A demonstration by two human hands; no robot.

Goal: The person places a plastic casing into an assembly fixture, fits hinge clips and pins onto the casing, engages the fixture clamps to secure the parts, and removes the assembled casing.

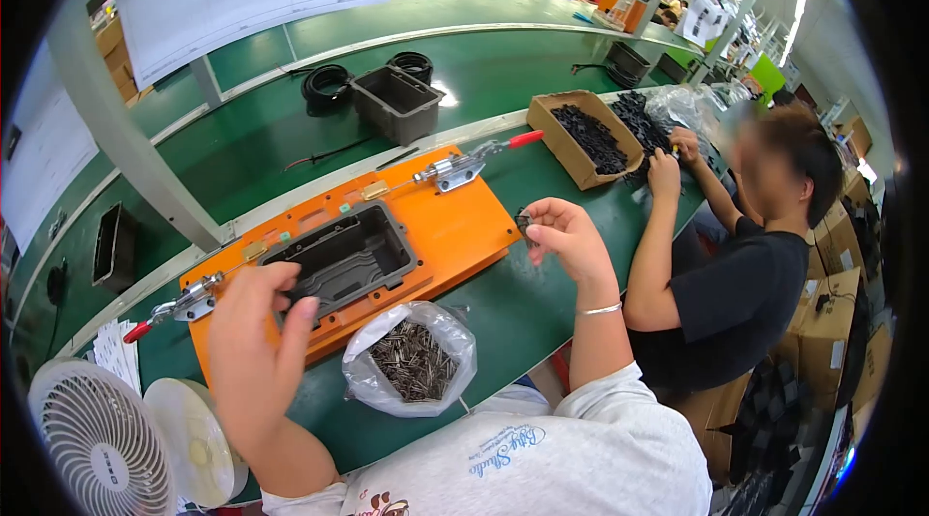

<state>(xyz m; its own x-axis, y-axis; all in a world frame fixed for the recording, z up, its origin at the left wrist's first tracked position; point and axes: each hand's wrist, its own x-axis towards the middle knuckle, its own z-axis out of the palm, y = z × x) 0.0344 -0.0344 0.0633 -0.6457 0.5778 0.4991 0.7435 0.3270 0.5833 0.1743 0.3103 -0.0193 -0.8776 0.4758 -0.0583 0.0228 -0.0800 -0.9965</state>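
From where I stood, the right hand (569,237) pinched a dark part (524,225); the left hand (254,337) gaped by the box (373,287).

Dark piece (524,224) in right fingers (548,237), indistinct

a pale short-sleeved shirt (600,448) with blue lettering (507,450) and brown print (389,506), silvery bangle (599,310) on right wrist

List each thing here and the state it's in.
Box: open, set in orange jig.
Clamps: locked or not, cannot tell.
Bag: open, filled with metal pins.
Carton: open, filled with black parts.
Rear box: open.
Cable: coiled.
Fan: on or off, cannot tell.
Left hand: open, near box.
Right hand: pinching small dark part.
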